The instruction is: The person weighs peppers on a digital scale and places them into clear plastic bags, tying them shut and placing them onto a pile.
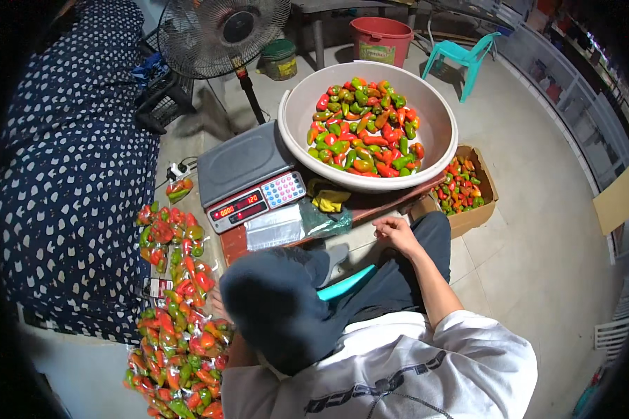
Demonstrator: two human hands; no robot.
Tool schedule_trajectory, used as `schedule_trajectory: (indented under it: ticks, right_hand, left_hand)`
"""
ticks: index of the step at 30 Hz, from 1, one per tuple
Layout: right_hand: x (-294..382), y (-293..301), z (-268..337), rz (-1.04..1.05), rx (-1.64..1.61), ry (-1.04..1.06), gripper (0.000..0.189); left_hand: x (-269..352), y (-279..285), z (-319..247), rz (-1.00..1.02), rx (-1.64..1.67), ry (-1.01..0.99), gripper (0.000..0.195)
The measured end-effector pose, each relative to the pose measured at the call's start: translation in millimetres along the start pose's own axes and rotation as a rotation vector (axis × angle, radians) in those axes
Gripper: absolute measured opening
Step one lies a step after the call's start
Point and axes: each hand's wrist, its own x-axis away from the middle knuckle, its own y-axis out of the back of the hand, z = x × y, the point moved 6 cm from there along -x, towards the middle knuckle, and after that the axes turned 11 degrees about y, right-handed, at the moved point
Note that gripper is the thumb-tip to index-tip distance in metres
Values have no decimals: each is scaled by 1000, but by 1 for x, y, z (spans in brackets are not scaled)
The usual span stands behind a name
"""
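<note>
My right hand [396,234] hovers over my thigh with fingers loosely curled, near the front edge of a low red table [233,245]; whether it holds anything is unclear. Only the fingers of my left hand [219,302] show beside my knee, next to bagged peppers [178,319] piled on the floor; the rest is hidden. A large white basin [444,123] of red and green peppers [367,125] rests on the table. Left of it stands a digital scale [245,152] with a bare plate. Clear plastic bags [275,226] and a yellow cloth [330,200] lie in front.
A cardboard box [469,222] of peppers stands right of the table. Behind are a standing fan [238,26], a red bucket [380,39], a lidded green bucket [279,60] and a turquoise plastic chair [464,56]. Patterned dark fabric [78,173] covers something large at the left.
</note>
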Motion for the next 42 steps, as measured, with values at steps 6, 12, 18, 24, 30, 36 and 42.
schedule_trajectory:
  ticks: [6,12,18,24,30,36,42]
  right_hand:
    - [-7,-30,-28,74,146,59,18]
    - [-51,-92,8,174,596,257,16]
    - [-96,-150,-5,329,937,301,20]
    - [-131,-145,10,-20,1338,377,31]
    - [-155,-122,12,-31,1459,530,26]
    - [-115,-139,80,50,1186,429,25]
    - [-74,-146,126,-25,917,662,33]
  left_hand:
    - [-17,-5,-5,-64,-26,-22,48]
    - [-16,-26,8,-233,-79,-36,50]
    - [-6,-10,2,-259,-164,-100,55]
    - [-6,-18,17,67,-229,-99,64]
    - [-16,-2,-6,185,-83,-54,64]
    - [-16,11,1,175,-5,-39,67]
    - [-14,25,-7,213,-52,-56,68]
